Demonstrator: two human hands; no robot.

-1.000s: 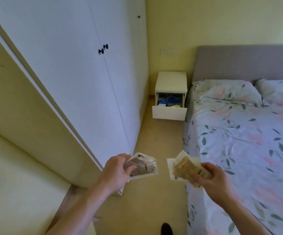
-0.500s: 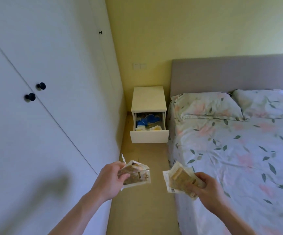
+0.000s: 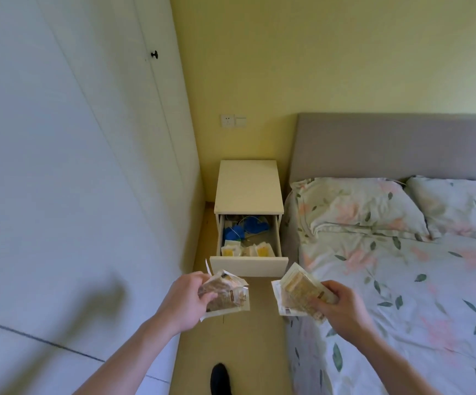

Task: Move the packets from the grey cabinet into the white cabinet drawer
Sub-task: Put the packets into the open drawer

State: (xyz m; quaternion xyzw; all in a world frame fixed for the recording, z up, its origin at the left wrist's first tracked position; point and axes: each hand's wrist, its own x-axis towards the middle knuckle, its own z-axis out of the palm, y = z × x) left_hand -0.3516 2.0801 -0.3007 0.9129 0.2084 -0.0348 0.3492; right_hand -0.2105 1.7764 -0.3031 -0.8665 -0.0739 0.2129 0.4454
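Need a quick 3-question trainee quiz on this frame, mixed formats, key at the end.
1. True or false: the white cabinet drawer stands open.
2. What does the left hand hold? A) a blue cloth B) brown packets C) nothing
3. Fill in: the right hand grips tan packets beside the ____ with the floral cover.

Key
1. True; packets and blue items show inside it.
2. B
3. bed
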